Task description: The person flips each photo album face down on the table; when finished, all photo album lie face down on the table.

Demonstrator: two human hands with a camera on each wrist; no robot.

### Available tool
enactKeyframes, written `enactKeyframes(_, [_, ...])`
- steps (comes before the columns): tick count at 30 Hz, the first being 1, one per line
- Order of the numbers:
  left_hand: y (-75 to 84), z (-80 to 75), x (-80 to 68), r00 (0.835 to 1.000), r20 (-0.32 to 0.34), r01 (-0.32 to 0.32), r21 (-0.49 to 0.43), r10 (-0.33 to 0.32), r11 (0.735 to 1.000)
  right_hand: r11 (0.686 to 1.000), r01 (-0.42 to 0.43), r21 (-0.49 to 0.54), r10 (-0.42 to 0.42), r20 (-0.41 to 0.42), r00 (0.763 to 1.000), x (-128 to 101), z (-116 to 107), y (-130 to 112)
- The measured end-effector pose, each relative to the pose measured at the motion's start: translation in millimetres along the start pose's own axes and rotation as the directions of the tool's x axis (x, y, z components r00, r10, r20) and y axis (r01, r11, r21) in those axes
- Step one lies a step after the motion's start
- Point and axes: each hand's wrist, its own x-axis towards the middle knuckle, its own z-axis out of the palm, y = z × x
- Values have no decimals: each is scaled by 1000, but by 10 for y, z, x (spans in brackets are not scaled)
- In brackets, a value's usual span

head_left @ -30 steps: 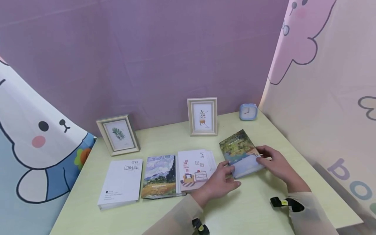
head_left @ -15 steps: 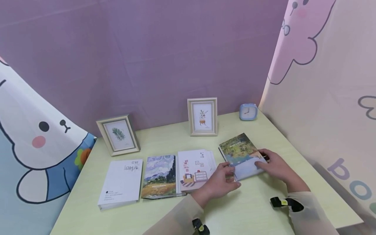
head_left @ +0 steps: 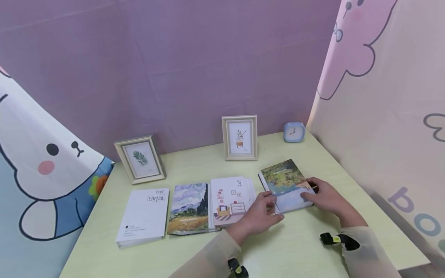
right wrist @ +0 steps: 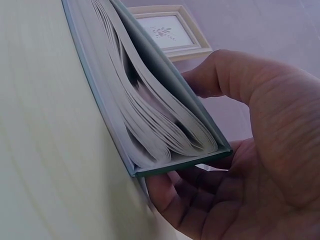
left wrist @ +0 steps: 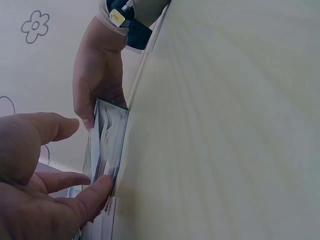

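A photo album (head_left: 283,181) with a painted cover, green above and pale blue below, lies at an angle toward the right of the table. My right hand (head_left: 325,197) grips its right side, thumb on the cover. In the right wrist view, the fingers of that hand curl round the green spine (right wrist: 185,166), and the loose pages show between the covers. My left hand (head_left: 259,214) touches the album's lower left edge with its fingertips. The left wrist view has the thumb (left wrist: 55,127) standing apart from the album, while the fingers rest at the page side.
Left of my hands lie a white illustrated album (head_left: 226,197), an album with a wheat-field painting (head_left: 189,208) and a white album (head_left: 144,216). Behind them stand a leaf-print frame (head_left: 140,160), a potted-plant frame (head_left: 240,138) and a blue clock (head_left: 293,132).
The painted album has come down from a tilt and lies flatter, its left page edge now showing. My right hand has sunk slightly with it; my left hand has stayed nearly still.
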Motion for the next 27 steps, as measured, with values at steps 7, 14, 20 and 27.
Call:
enactKeyframes(7, [-11, 1, -1, 1000, 2, -8, 13, 8, 1000, 1000, -7, 5, 7, 9, 1000, 1, -6, 5])
enactKeyframes(14, [-5, -8, -8, 1000, 7, -16, 35, 16, 999, 1000, -21, -3, 21, 19, 1000, -11, -25, -4])
enactKeyframes(20, [7, -16, -20, 1000, 9, -20, 63, 19, 998, 999, -48, -3, 48, 35, 998, -23, -36, -13])
enactKeyframes(27, [35, -28, -35, 1000, 18, -18, 67, 17, 998, 997, -75, -1, 75, 40, 996, -22, -41, 1])
